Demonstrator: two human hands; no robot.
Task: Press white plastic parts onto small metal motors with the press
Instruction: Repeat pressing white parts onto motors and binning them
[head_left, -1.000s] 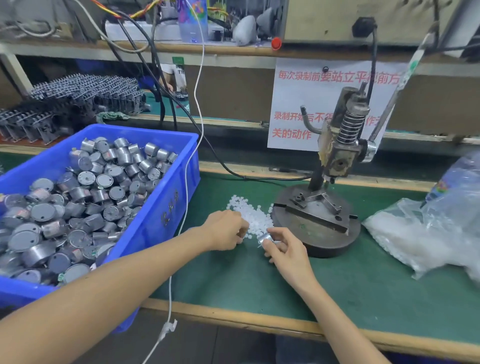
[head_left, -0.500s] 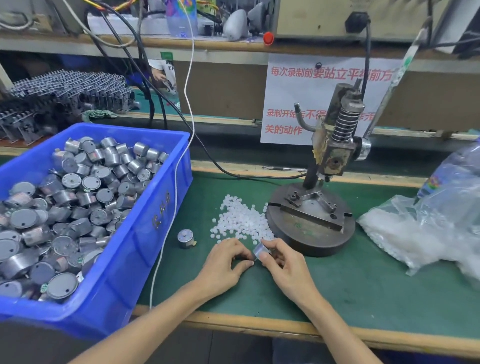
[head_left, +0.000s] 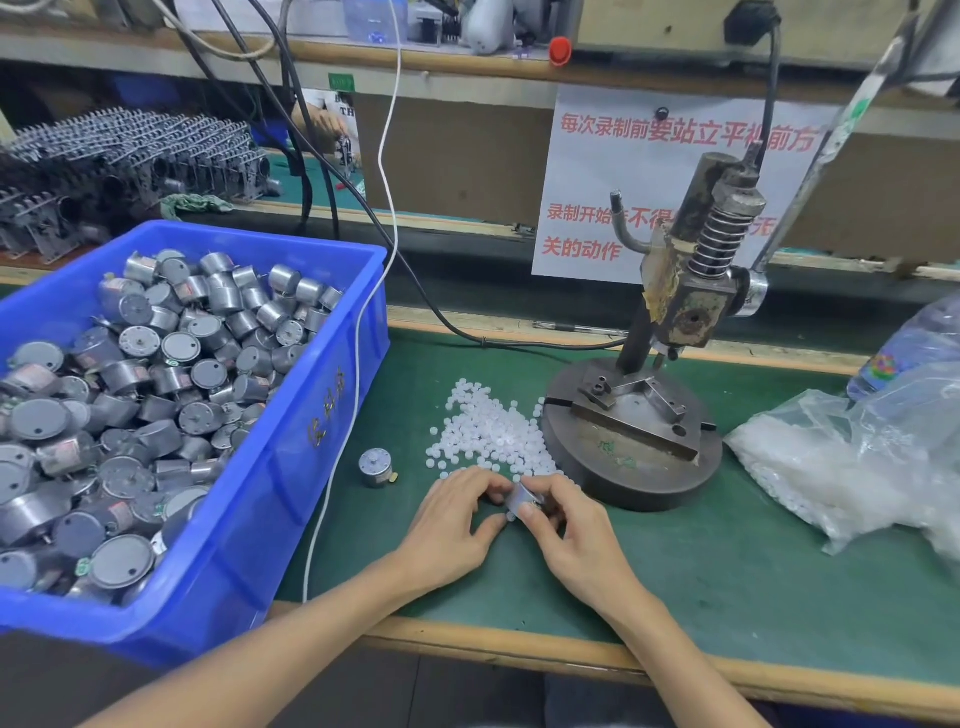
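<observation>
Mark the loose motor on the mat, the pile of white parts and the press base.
loose motor (head_left: 375, 462), head view, its round top face.
pile of white parts (head_left: 488, 431), head view, middle of the heap.
press base (head_left: 636, 480), head view, bare front of the round plate.

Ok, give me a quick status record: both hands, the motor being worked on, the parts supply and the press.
right hand: grips a small metal motor low over the green mat
left hand: fingertips at that motor's left end; a pinch on a white part cannot be told
white plastic parts: loose pile on the mat, beyond the hands, against the press base's left side
press: no motor seated on its base
loose motor: alone on the mat, left of the pile
blue bin: heaped with motors
clear bag: right of the press
</observation>
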